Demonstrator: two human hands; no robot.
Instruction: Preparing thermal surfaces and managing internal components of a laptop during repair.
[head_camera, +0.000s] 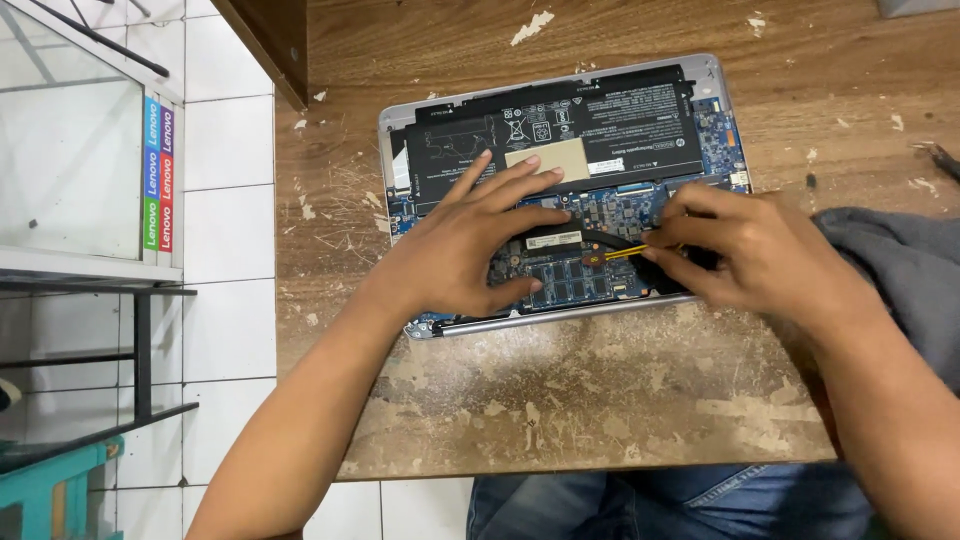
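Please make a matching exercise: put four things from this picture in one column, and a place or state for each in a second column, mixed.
1. left hand
2. right hand
3. black battery
4. grey cloth

A. at the table's right edge
B. fills the far half of the open laptop
C. pinches a yellow tool
D. lies spread flat on the circuit board

Pairs: 1-D, 2-C, 3-B, 4-A

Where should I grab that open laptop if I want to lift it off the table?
Probably by its two short sides, one hand on each. The laptop lies flat, bottom cover off, so its silver rim is the only bare frame. The left hand and right hand now rest over the exposed board; avoid gripping there or on the black battery.
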